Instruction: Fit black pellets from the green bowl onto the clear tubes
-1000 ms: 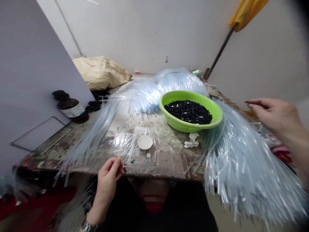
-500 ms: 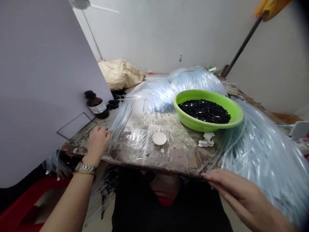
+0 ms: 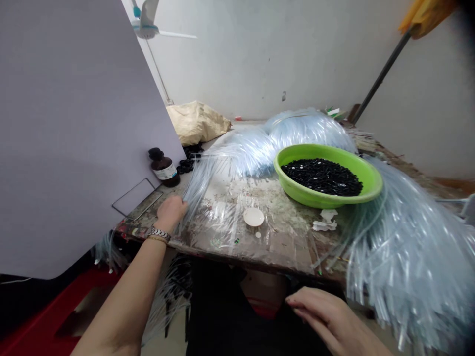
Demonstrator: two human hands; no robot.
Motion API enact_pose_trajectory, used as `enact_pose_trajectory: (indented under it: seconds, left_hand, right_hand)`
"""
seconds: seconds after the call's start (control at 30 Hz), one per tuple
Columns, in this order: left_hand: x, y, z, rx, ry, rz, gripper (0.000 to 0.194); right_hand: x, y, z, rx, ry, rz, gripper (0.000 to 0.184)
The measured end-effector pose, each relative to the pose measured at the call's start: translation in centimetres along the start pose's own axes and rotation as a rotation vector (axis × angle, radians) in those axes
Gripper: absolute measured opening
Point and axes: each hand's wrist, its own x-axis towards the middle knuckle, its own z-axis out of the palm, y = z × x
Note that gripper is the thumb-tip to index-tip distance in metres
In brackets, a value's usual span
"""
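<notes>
My left hand (image 3: 171, 213) is at the left front of the table, its fingers curled against a loose row of clear plastic tubes (image 3: 199, 185); the fingertips are partly hidden. My right hand (image 3: 322, 311) hangs over my lap, below the table's front edge. Its fingers are pressed together, and whatever they may hold is too small to make out. Between the hands a small white dish (image 3: 254, 216) sits on the plastic-covered table (image 3: 276, 249). Right of it stands a green basin (image 3: 328, 201) filled with small black pieces.
Large bundles of clear tubes (image 3: 411, 247) hang over the table's right edge, and more tubes (image 3: 311, 129) lie at the back. A brown bottle (image 3: 163, 168) and a wire frame (image 3: 138, 199) are by the grey panel (image 3: 74, 123). Crumpled paper (image 3: 325, 225) lies before the basin.
My right hand has left the table edge by the right-hand tubes and moved left over my lap. My left hand has curled in against the left tubes. The camera view has shifted slightly.
</notes>
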Motion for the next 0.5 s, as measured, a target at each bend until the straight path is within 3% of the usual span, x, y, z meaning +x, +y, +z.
enact_pose_trajectory:
  seconds: [0.23, 0.5]
  left_hand:
    - [0.2, -0.7, -2.1, -0.037, -0.019, -0.016, 0.034]
    - [0.6, -0.5, -0.8, -0.118, -0.107, -0.056, 0.030]
  right_hand:
    - [0.8, -0.7, 0.6, 0.049, -0.132, 0.031, 0.022]
    - [0.6, -1.0, 1.2, 0.084, -0.193, 0.033, 0.017]
